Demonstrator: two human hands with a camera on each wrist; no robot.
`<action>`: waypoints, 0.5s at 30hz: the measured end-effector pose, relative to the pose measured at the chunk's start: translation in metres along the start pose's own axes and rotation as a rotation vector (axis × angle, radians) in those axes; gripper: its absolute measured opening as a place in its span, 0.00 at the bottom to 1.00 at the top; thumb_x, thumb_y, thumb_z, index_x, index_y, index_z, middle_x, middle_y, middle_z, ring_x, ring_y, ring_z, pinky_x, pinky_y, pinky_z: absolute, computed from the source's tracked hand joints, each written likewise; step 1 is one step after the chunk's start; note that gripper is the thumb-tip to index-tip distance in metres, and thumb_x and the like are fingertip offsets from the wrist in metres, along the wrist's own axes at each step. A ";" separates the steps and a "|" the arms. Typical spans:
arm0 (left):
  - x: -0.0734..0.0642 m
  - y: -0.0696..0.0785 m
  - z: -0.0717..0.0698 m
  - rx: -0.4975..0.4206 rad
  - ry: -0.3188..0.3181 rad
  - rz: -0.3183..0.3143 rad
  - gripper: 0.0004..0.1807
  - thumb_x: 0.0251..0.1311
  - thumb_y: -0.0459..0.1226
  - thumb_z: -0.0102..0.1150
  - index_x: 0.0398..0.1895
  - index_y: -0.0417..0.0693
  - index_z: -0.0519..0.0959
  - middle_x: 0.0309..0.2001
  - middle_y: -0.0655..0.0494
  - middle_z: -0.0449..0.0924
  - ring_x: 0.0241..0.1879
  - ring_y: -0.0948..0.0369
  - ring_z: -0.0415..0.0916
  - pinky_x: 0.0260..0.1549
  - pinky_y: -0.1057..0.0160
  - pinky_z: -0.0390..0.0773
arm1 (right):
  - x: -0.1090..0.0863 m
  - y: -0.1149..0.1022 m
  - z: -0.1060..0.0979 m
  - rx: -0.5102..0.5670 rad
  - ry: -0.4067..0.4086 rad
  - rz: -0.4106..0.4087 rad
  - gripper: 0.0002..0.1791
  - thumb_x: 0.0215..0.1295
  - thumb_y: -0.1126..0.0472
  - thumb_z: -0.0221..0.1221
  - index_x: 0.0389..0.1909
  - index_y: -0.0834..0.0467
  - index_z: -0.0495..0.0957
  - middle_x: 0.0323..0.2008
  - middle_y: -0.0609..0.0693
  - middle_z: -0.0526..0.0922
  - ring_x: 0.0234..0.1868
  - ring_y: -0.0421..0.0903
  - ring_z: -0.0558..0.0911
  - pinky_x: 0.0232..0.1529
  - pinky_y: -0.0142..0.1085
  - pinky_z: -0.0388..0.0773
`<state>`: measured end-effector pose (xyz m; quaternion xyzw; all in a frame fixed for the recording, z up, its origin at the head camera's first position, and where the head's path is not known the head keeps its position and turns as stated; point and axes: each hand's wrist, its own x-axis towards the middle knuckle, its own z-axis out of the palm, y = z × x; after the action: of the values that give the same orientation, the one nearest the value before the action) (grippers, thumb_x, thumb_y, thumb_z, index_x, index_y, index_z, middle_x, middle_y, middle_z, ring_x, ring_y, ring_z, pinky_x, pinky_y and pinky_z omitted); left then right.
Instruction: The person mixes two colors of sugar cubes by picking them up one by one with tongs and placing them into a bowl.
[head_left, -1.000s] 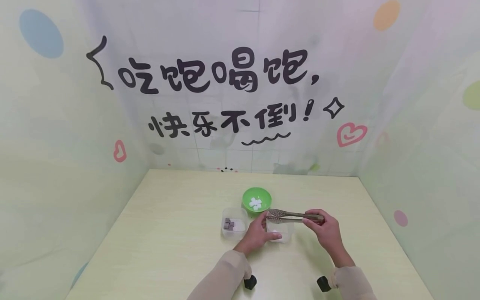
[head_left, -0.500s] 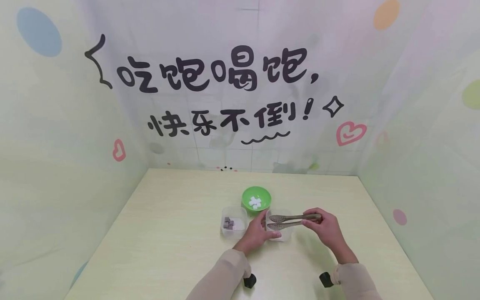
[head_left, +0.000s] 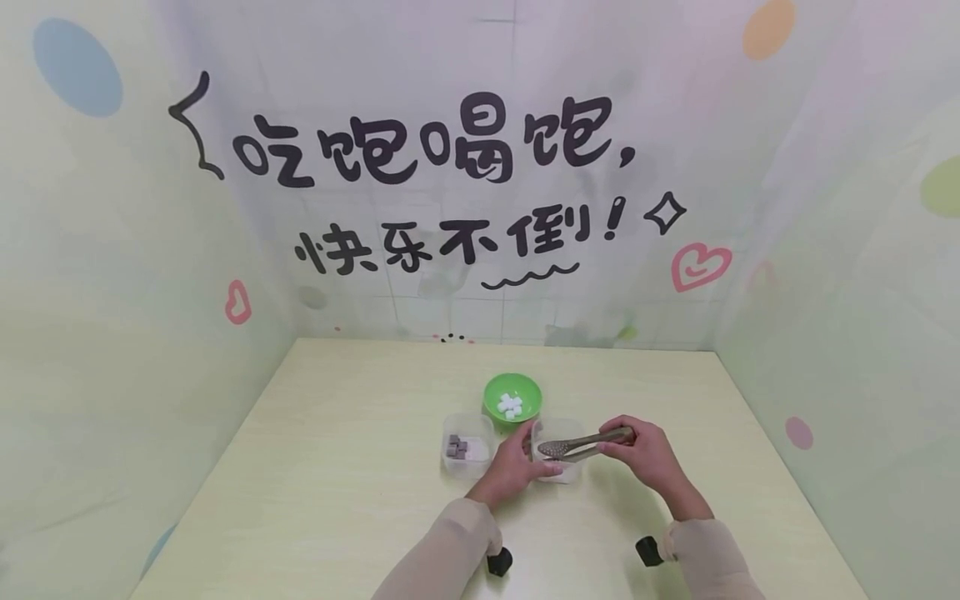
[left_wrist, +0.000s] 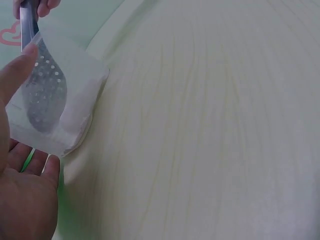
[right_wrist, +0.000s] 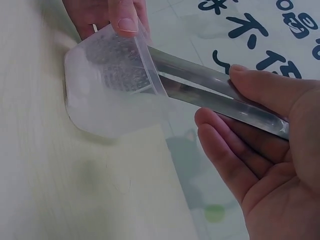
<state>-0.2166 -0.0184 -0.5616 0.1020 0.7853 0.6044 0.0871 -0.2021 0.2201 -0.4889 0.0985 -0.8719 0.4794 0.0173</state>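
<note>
Lettered backdrop behind pale table. With right hand, pinches tongs near the joined end, thumb on one side, half-curled fingers on the other; tongs slightly parted, heads well beyond fingertips, inside tub. With left hand, grips tub between thumb at near rim and fingers round outer wall. Just left, other tub with brown cubes; behind, bowl with white cubes.
</note>
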 end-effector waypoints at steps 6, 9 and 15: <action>0.000 0.000 0.001 0.012 0.006 -0.003 0.54 0.43 0.45 0.78 0.74 0.47 0.58 0.69 0.47 0.64 0.62 0.49 0.68 0.62 0.51 0.69 | 0.002 -0.002 0.000 -0.026 -0.011 0.022 0.12 0.55 0.66 0.70 0.40 0.61 0.81 0.28 0.48 0.82 0.27 0.44 0.77 0.25 0.32 0.77; 0.000 0.000 0.001 0.017 0.006 -0.005 0.54 0.43 0.45 0.77 0.74 0.48 0.58 0.69 0.47 0.64 0.62 0.49 0.68 0.62 0.51 0.69 | 0.001 -0.002 0.001 -0.031 -0.004 0.027 0.12 0.55 0.66 0.70 0.40 0.61 0.81 0.28 0.48 0.82 0.27 0.44 0.77 0.25 0.32 0.76; 0.000 0.001 0.000 0.019 0.003 -0.009 0.54 0.44 0.46 0.77 0.74 0.49 0.58 0.69 0.49 0.65 0.62 0.50 0.68 0.62 0.52 0.68 | 0.000 0.000 0.005 -0.033 0.047 0.011 0.11 0.55 0.67 0.69 0.38 0.61 0.81 0.28 0.49 0.83 0.27 0.44 0.78 0.24 0.31 0.77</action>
<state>-0.2160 -0.0179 -0.5612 0.0985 0.7915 0.5968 0.0874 -0.2015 0.2156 -0.4919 0.0821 -0.8794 0.4674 0.0370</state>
